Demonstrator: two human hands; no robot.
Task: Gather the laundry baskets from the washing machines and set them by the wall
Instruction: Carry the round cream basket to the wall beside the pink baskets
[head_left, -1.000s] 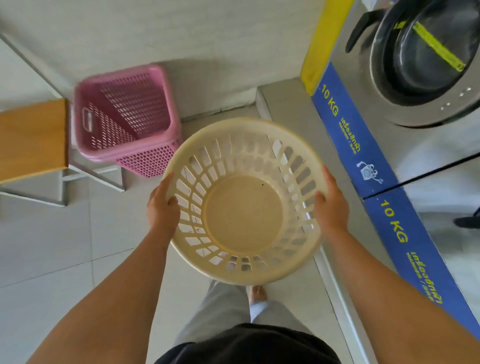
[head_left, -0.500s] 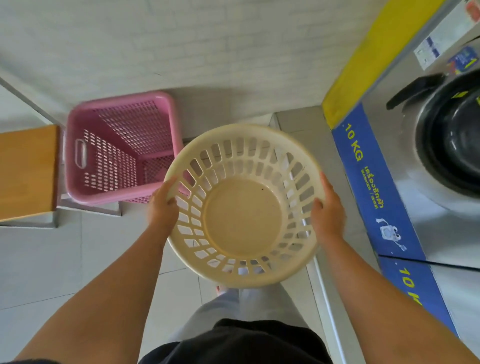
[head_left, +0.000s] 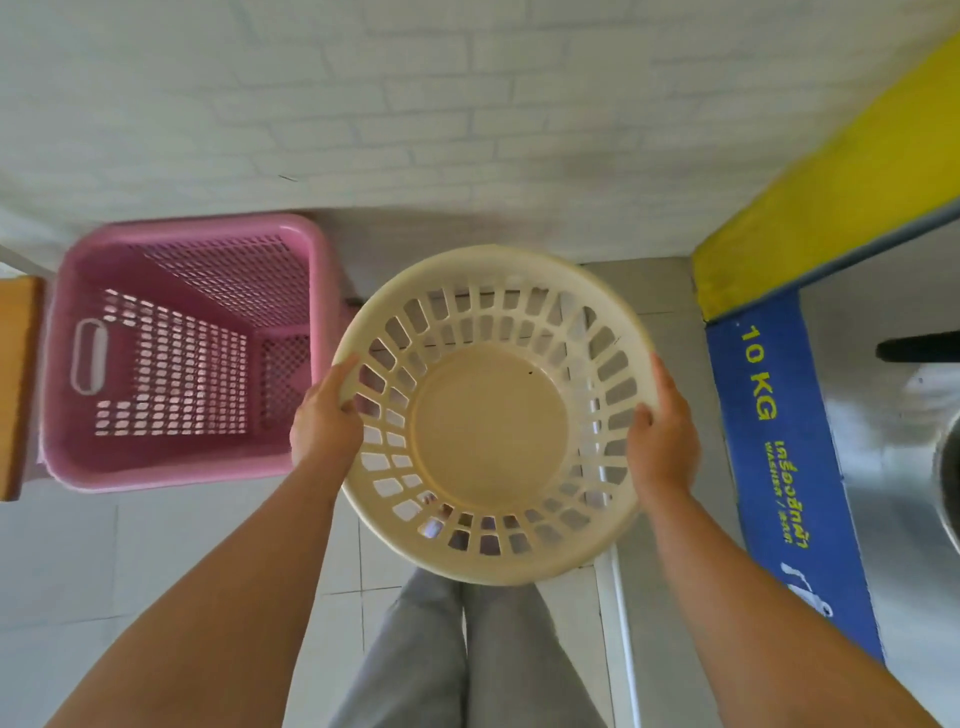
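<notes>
I hold a round cream laundry basket (head_left: 488, 431) with a slotted wall, empty, in front of my body and above the floor. My left hand (head_left: 324, 421) grips its left rim and my right hand (head_left: 662, 431) grips its right rim. To its left a square pink perforated basket (head_left: 176, 364) stands on the floor against the white brick wall (head_left: 415, 114), also empty. The cream basket's left rim sits close beside the pink basket's right edge.
A washing machine (head_left: 893, 415) with a blue 10 KG panel and yellow stripe stands on a raised plinth at the right. A wooden bench (head_left: 15, 384) edges in at the far left. My grey-trousered legs (head_left: 467, 654) stand on pale floor tiles below the basket.
I have stepped closer to the wall with the cream basket. The pink basket now appears larger and directly beside it, and the washing machine has slid out to the right edge.
</notes>
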